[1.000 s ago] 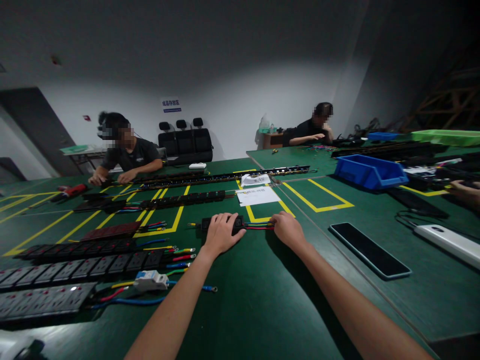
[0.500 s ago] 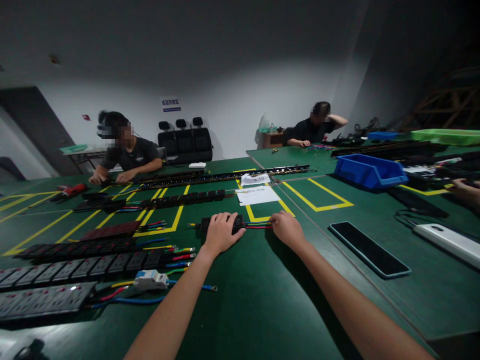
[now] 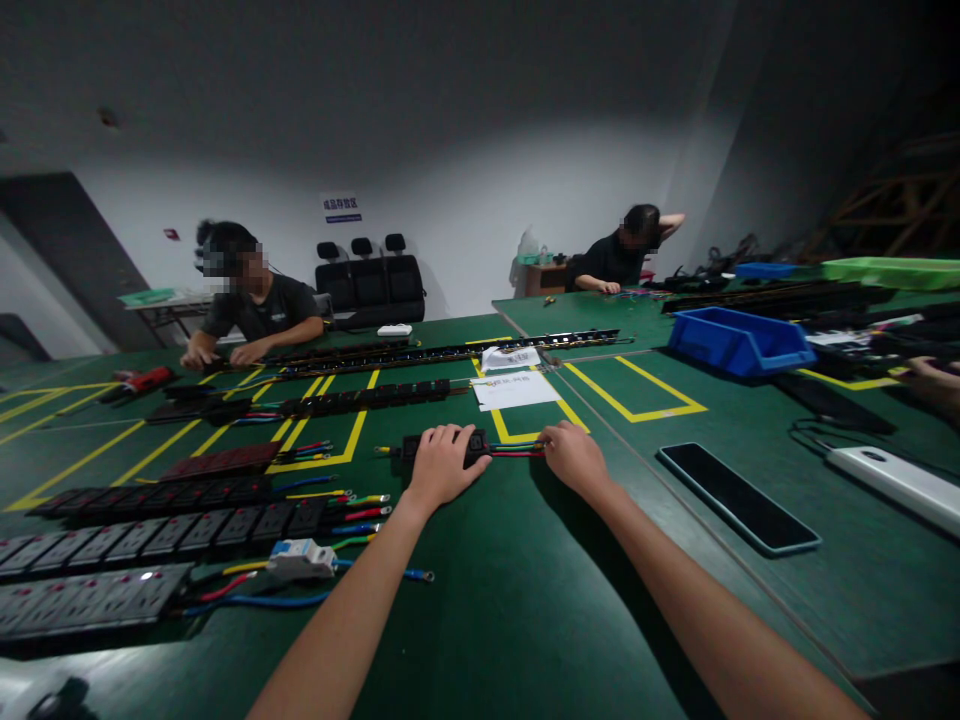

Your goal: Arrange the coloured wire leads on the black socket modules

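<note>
A short black socket module (image 3: 410, 448) lies on the green table, with my left hand (image 3: 444, 462) wrapped over its top. Coloured wires (image 3: 514, 450), red, green and blue among them, run out of its right end. My right hand (image 3: 574, 455) pinches the far ends of these wires; its fingertips hide the tips. From the module's left end sticks a short yellow-green wire with a metal lug (image 3: 382, 452). Just beyond my hands lies a white paper sheet (image 3: 517, 391) with printed characters.
Several socket strips (image 3: 97, 600) with lugged wires lie at left, beside a small white breaker (image 3: 301, 560). A phone (image 3: 739, 497), white power bank (image 3: 896, 485) and blue bin (image 3: 739, 343) are at right. Two people sit across the table; another person's hand (image 3: 930, 380) shows at the right edge.
My hands and the socket module hold the same place. The person at the back right has lowered their head and shifted the raised arm; the person at left moved their hands slightly.
</note>
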{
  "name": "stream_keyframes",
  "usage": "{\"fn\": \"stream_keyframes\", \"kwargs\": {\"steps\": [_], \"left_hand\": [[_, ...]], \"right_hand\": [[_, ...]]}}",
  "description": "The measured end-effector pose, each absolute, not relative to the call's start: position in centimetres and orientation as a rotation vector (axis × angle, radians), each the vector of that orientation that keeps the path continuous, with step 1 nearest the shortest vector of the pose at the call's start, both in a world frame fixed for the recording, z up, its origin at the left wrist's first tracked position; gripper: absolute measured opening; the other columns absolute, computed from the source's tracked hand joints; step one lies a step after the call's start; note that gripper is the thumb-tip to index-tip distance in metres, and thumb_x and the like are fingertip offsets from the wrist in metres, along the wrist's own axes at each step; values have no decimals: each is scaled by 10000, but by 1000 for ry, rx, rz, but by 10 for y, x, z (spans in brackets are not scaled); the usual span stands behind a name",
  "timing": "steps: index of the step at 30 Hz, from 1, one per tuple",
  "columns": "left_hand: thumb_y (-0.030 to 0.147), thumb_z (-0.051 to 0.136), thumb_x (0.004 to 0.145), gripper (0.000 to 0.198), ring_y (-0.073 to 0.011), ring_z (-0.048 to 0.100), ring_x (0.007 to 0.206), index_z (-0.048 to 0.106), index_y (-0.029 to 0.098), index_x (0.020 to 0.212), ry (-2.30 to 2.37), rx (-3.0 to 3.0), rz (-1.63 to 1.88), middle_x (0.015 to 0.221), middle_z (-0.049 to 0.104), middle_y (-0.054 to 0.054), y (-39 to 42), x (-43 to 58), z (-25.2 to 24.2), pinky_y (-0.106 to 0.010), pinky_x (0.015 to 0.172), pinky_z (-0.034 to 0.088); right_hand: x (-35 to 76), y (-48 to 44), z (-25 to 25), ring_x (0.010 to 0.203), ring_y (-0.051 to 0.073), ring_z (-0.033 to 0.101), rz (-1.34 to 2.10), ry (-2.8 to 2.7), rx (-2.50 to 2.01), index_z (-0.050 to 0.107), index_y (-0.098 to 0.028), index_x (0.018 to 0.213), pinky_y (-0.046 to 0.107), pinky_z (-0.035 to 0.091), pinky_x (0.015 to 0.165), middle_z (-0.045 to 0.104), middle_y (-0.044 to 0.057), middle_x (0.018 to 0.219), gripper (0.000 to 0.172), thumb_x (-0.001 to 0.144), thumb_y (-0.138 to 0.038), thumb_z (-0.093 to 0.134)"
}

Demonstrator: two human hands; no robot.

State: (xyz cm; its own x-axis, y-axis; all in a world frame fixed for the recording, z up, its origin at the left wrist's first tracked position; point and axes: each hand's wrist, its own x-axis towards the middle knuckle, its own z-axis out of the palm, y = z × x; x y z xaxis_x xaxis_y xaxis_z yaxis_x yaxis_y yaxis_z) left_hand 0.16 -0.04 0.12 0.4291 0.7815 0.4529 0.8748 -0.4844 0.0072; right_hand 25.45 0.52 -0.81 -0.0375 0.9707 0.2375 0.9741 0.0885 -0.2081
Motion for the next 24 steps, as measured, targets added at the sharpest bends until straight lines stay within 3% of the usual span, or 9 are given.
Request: {"fn": "stream_keyframes", "kwargs": {"steps": [15,20,24], "left_hand": [[622,463,944,592,-295,556,1100,561,189,1336,-1434,-2430,-592,1185,642,-119,-1,3,1,-452,979,390],[621,470,941,588,-293,554,1115,561,197,1338,-1442,-2431,-602,1189,639,-118,-2,3,2,-454,994,383],[623,458,945,590,-293,551,1119,559,195,1340,-1446,-2437,-598,1191,635,-122,-3,2,2,-452,995,386]], "right_hand": [[251,4,-7,979,196,586,-74,-1963,-1905,710,-213,1100,268,391,780,646,89,1080,300,904,-137,495],[248,1,-2,902,186,575,-84,-2068,-1880,694,-210,946,267,358,720,643,65,953,174,923,-216,521],[247,0,-3,882,184,576,-82,-2115,-1895,679,-205,950,270,350,697,638,67,962,180,954,-284,516]]}}
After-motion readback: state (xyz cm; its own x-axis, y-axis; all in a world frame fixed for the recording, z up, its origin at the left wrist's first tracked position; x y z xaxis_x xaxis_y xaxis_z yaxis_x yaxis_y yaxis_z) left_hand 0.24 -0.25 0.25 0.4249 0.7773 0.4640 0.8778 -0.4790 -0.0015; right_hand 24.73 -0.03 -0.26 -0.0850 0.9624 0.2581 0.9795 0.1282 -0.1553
